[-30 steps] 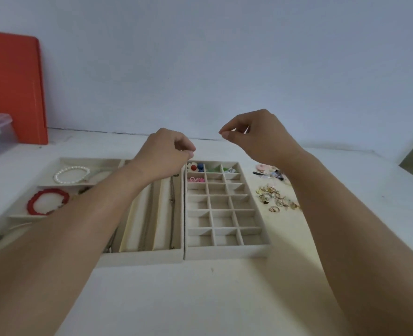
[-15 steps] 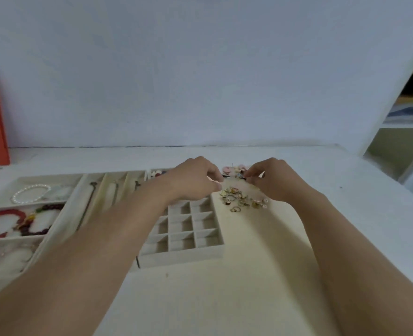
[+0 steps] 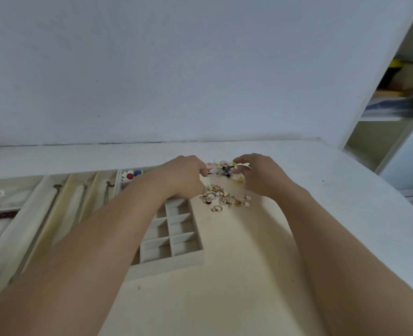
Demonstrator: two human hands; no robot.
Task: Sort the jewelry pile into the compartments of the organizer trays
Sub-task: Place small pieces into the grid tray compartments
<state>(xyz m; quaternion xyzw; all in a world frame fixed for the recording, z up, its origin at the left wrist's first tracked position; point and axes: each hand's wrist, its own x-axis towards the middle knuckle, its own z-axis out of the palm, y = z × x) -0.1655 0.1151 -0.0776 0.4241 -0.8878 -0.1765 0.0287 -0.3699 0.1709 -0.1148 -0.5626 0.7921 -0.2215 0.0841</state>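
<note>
Both hands (image 3: 224,177) have closed around jewelry pile (image 3: 223,190)

- Bare desk (image 3: 224,299) lies open in front of the jewelry pile (image 3: 224,195).
- Grid tray (image 3: 174,238) walls bound the pile's left.
- The wall (image 3: 200,81) closes the far side.
- Open desk extends right.

a home room – white table (image 3: 346,190), open shelving (image 3: 394,98) alongside.
</note>
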